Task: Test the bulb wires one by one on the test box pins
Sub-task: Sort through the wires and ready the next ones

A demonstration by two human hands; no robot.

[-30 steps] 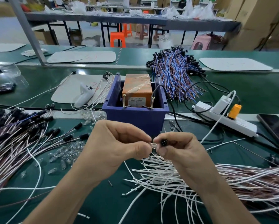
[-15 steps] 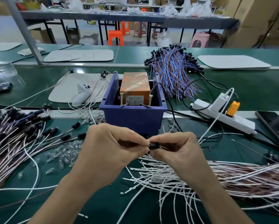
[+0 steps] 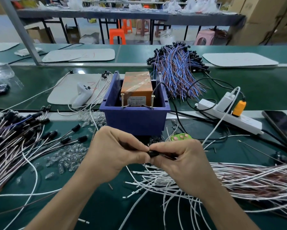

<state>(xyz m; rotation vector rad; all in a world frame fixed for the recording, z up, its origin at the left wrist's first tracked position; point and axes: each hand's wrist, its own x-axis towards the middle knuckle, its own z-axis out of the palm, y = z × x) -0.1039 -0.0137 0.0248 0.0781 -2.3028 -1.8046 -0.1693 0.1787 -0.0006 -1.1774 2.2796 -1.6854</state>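
My left hand [image 3: 116, 153] and my right hand [image 3: 182, 161] meet fingertip to fingertip just in front of the test box, both pinching one small black bulb holder [image 3: 151, 153] whose wires run off under the right palm. The test box is a purple bin [image 3: 134, 121] holding an orange unit [image 3: 137, 87]. Two brass pins stand at its front rim, the left pin [image 3: 122, 100] and the right pin [image 3: 152, 101]. Neither hand touches the pins. White and brown wires [image 3: 222, 178] spread under my right hand.
Finished black-capped wires [image 3: 19, 136] lie at the left, with loose glass bulbs [image 3: 68, 158] beside them. A blue and brown wire bundle [image 3: 176, 70] sits behind the box. A white power strip [image 3: 229, 113] and a dark phone [image 3: 282, 125] lie at the right.
The hands have pressed closer together on the black holder; the small clear bulb seen between the fingertips earlier no longer shows. Both hands stay in front of the box.
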